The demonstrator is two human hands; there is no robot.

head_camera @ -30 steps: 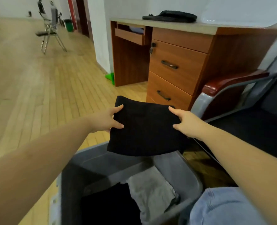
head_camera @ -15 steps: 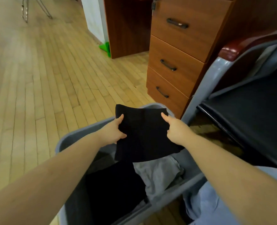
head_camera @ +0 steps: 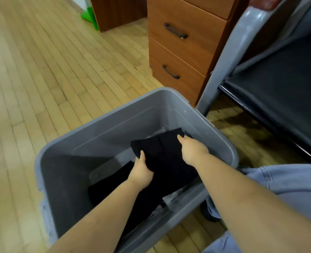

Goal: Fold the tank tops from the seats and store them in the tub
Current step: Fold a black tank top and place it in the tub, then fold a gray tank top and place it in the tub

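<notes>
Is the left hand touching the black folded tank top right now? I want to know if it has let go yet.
Touching. The head view shows the left hand gripping the near-left edge of the black folded tank top inside the grey tub, thumb on top of the cloth.

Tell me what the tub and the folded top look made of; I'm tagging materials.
Tub: apparently moulded grey plastic, smooth and slightly glossy, with rounded corners and a rolled rim. Folded black top: soft matte fabric, probably a knit; it bends and drapes between both hands.

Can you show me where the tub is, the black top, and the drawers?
tub [head_camera: 114, 114]: head view, on its far gray rim.
black top [head_camera: 165, 157]: head view, middle of the folded cloth.
drawers [head_camera: 191, 52]: head view, front of the middle drawer.
</notes>
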